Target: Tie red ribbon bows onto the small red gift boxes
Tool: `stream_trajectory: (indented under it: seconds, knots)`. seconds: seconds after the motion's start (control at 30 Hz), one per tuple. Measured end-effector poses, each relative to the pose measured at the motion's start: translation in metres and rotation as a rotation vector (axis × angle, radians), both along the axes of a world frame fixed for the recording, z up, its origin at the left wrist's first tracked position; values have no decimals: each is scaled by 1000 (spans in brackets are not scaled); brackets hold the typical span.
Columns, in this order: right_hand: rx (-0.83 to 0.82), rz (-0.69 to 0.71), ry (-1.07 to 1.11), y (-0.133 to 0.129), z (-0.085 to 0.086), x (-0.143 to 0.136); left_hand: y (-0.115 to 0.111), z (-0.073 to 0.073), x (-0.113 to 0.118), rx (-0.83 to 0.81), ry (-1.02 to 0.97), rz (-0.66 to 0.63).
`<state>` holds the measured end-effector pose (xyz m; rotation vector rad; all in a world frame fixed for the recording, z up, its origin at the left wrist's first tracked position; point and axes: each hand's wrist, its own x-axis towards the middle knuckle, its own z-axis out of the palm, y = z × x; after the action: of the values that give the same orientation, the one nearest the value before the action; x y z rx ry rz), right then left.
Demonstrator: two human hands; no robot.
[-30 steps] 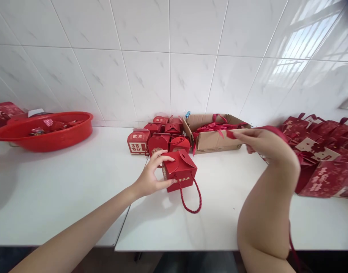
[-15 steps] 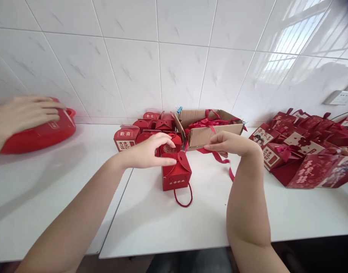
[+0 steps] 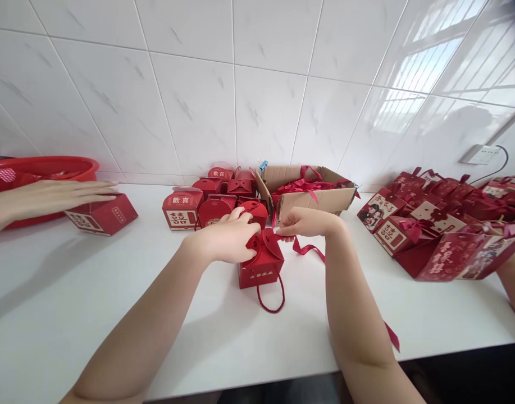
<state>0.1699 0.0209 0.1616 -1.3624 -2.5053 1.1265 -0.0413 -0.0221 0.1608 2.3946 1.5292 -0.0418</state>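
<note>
A small red gift box [image 3: 261, 274] stands on the white table in front of me, its rope handle [image 3: 270, 307] hanging down on the near side. My left hand [image 3: 226, 238] reaches over from the left, fingers curled on the box's raised top flaps. My right hand [image 3: 305, 223] pinches a dark red ribbon [image 3: 310, 248] beside the right flap, near its hole. The ribbon trails to the right behind my forearm, and a tail shows near the table edge. Whether its end passes through the hole is hidden by my fingers.
Behind the box stand several closed red boxes [image 3: 183, 207]. A cardboard box [image 3: 320, 201] of ribbons is against the tiled wall. Many red boxes [image 3: 434, 224] crowd the right, near another person's arm [image 3: 514, 283]. At left, another person's hand [image 3: 59, 196] is over a box [image 3: 109, 216] by a red basin [image 3: 72, 163].
My right hand has brought the ribbon left to the box's top. My left hand has closed onto the flaps. At left, the other person's hand now has a box below it, beside the basin.
</note>
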Motion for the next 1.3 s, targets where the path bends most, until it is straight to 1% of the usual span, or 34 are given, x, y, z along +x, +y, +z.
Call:
stream_trajectory:
  seconds: [0.17,0.3,0.43,0.53,0.67,0.77,0.9,1.0,1.13,1.3]
  knots:
    - [16,-47,-58,2,-1,-1,2,2,3,-41,2,-21]
    - [27,-19,-59,3,-4,-5,5,2,4,-57,25,-36]
    - [27,27,-53,4,-7,-11,9,1,1,-35,-60,-68]
    - [36,31,-49,5,-8,-10,13,-2,1,-18,-98,-107]
    - [24,-10,-25,7,-7,-1,20,-10,4,41,-157,-167]
    - [37,-47,-23,6,-6,4,24,-17,7,70,-188,-158]
    - [39,-51,-12,4,-5,2,25,-22,10,90,-259,-153]
    - [29,-40,-10,3,-3,0,25,-22,13,93,-285,-153]
    - [47,-37,-26,2,-3,1,24,-22,17,92,-258,-147]
    - [62,-30,-38,3,-5,4,26,-22,19,98,-242,-168]
